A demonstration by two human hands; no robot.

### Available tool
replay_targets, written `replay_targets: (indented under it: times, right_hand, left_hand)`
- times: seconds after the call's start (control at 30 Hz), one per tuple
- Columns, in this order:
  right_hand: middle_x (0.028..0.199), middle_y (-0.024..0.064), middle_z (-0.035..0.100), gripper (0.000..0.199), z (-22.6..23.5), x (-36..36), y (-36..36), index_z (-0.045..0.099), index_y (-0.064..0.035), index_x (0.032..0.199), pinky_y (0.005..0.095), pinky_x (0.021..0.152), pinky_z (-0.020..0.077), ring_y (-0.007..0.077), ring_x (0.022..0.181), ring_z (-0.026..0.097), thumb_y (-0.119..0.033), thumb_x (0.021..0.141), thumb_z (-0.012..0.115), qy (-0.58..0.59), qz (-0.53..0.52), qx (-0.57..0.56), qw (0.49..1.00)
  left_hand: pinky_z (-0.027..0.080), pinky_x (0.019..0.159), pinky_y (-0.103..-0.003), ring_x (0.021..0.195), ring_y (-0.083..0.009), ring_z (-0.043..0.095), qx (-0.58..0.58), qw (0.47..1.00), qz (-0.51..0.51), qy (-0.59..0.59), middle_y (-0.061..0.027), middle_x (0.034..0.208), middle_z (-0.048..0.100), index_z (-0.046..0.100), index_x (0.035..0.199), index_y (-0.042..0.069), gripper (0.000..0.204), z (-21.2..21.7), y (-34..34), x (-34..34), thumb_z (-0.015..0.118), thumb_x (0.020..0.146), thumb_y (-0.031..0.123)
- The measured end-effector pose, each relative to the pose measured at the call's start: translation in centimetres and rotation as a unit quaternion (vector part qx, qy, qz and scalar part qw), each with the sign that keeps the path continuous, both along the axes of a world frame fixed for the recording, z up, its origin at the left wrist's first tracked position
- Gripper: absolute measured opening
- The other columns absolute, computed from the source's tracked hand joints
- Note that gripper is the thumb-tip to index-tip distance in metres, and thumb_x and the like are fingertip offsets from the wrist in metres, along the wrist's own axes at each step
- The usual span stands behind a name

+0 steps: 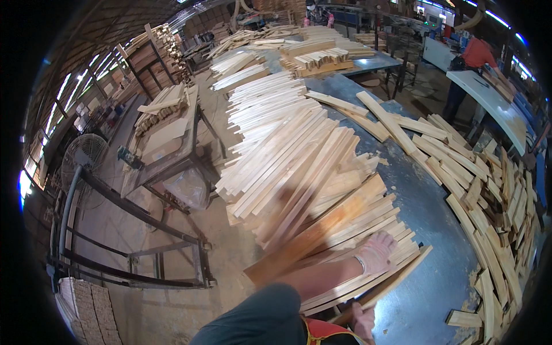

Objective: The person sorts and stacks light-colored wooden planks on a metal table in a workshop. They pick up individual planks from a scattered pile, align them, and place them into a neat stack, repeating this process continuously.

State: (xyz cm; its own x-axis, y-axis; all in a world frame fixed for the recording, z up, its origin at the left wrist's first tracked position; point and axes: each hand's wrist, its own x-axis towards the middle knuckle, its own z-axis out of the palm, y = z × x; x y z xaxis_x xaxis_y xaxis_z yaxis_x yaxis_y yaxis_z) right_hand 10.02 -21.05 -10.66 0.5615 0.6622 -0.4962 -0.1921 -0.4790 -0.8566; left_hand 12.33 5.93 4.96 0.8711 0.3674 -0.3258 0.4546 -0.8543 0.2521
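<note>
My left hand point(377, 253), in a pale pink work glove, reaches across from the lower left and lies over a row of wooden strips point(322, 287), fingers outstretched on top of them. Low in the picture, close to my body, my right hand point(363, 322) is closed round the near end of a longer wooden slat point(397, 277). That slat slants along the right edge of the row. Just beyond my left forearm, a wider orange-brown board point(328, 221) lies across the strips. The fingers of my right hand are partly cut off from view.
Many pale strips point(270, 138) spread up the blue metal table point(422, 293). A loose heap of wood pieces point(483, 213) lines its right side. At left stand a dark metal frame point(138, 213), a fan point(85, 152) and a workbench point(172, 146). A person in red point(477, 54) works at far right.
</note>
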Motion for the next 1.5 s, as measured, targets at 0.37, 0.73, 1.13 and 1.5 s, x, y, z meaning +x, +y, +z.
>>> replay_targets:
  times: [0.37,0.73,1.13,1.5]
  right_hand:
    - [0.149,0.0121,0.064,0.077,7.0,16.7,3.4,0.047,-0.0042,0.162,0.0372,0.111,0.0508,0.0216,0.131,0.063,-0.041,0.102,0.076,0.133,0.404,0.011,0.905]
    - [0.116,0.0266,0.075,0.064,13.7,55.1,17.5,0.066,-0.0034,0.131,0.0507,0.089,0.0554,0.0442,0.104,0.072,-0.056,0.095,0.067,-0.443,-0.025,-0.051,0.895]
    - [0.169,0.0208,0.039,0.08,9.1,61.5,20.2,0.046,-0.0072,0.159,0.048,0.117,0.046,0.0454,0.145,0.051,-0.035,0.088,0.072,-0.505,0.031,-0.248,0.826]
    - [0.16,0.0232,0.046,0.075,1.2,32.1,-14.0,0.037,-0.0017,0.164,0.0448,0.122,0.0378,0.0395,0.146,0.045,-0.007,0.094,0.063,-0.273,-0.153,-0.06,0.948]
  left_hand:
    - [0.012,0.135,-0.054,0.164,-0.0386,0.021,-0.007,0.999,-0.017,-0.027,-0.0183,0.176,0.029,0.035,0.169,0.011,0.09,-3.3,-3.8,3.8,0.058,0.099,0.062]
    - [0.035,0.118,-0.06,0.139,-0.042,0.048,0.06,0.979,-0.057,-0.186,-0.0159,0.147,0.054,0.058,0.146,0.009,0.09,-5.7,-3.5,5.3,0.082,0.072,0.056]
    - [0.035,0.118,-0.061,0.144,-0.0423,0.046,0.027,0.974,-0.055,-0.219,-0.0172,0.154,0.05,0.052,0.152,0.011,0.092,-6.6,-3.4,3.7,0.079,0.076,0.055]
    - [0.02,0.132,-0.054,0.158,-0.0379,0.032,0.036,0.993,-0.025,-0.108,-0.0147,0.164,0.044,0.046,0.159,0.01,0.09,-6.1,-4.1,3.9,0.072,0.086,0.057]
